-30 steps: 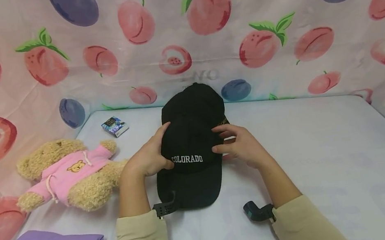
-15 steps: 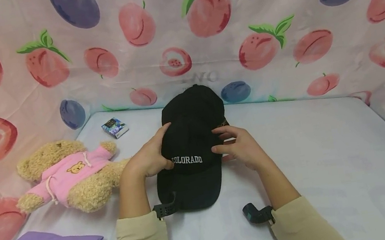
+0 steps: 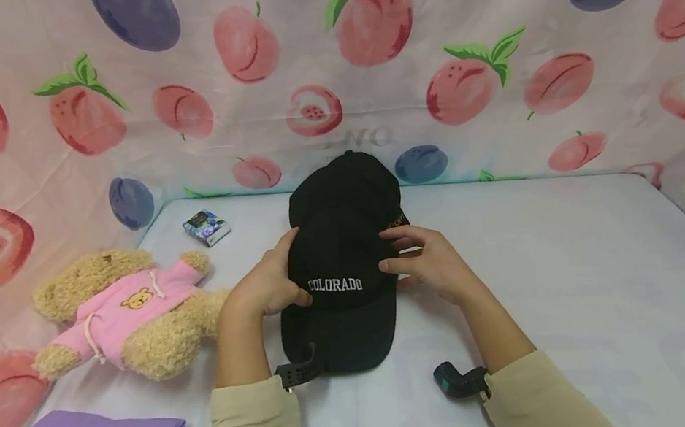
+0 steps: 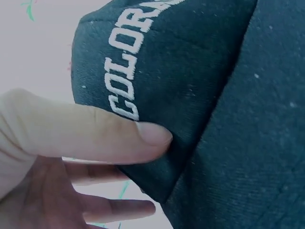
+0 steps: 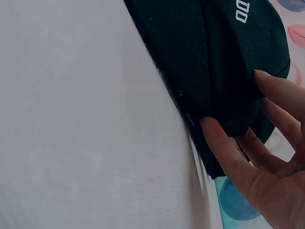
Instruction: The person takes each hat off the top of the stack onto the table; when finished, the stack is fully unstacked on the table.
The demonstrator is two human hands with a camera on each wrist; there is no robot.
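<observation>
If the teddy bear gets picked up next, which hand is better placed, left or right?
Probably the left hand: it is nearer the teddy bear, while the right hand is across the black cap. It would need to leave the cap first.

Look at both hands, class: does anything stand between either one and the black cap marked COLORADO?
Nothing visible does. The left hand touches the black cap near its lettering, and the right hand touches its opposite side. The teddy bear lies on the left hand's outer side, away from the cap.
</observation>
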